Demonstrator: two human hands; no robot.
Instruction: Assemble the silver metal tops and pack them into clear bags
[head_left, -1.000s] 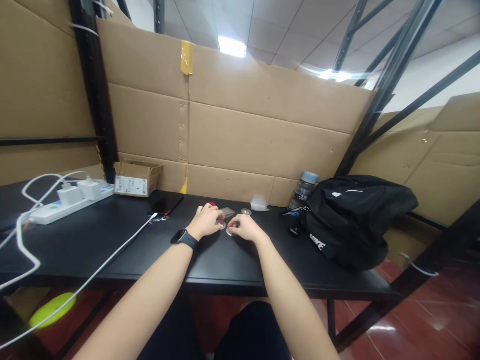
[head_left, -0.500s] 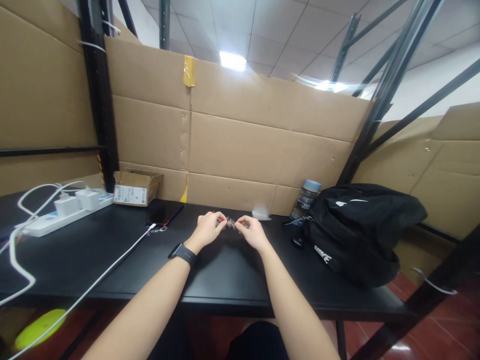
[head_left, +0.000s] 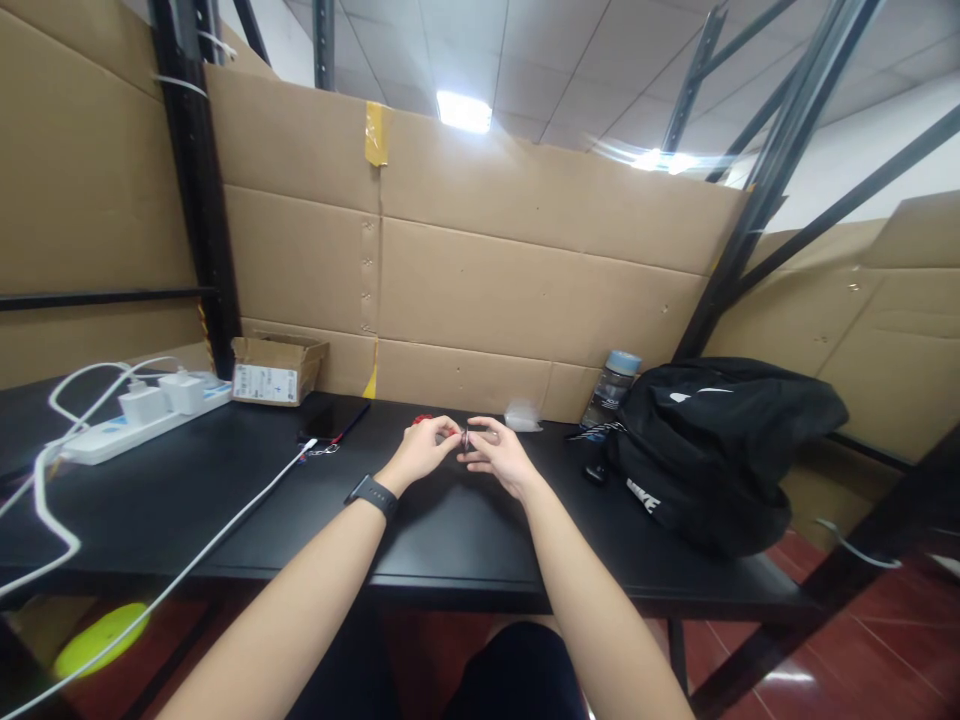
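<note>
Cardboard forms a tall panel along the far side, creased across and marked with yellow tape. Before it spreads a black table, its surface smooth and faintly shiny. A black backpack slumps over the table's right end. At the left lies a white power strip with two plugged-in chargers, and near it a small, open carton bears a white label. A bottle with a blue cap stands between the backpack and the panel.

Near the middle of the table the person's two hands meet. The left hand pinches a small shiny piece between thumb and forefinger. The right hand curves around the other side of the piece, fingers spread; whether it grips too cannot be told. A dark phone lies to the left, a white cable running to it. A black watch circles the left wrist. Translucent plastic sits beyond the right hand, and something red shows just behind the left.
</note>
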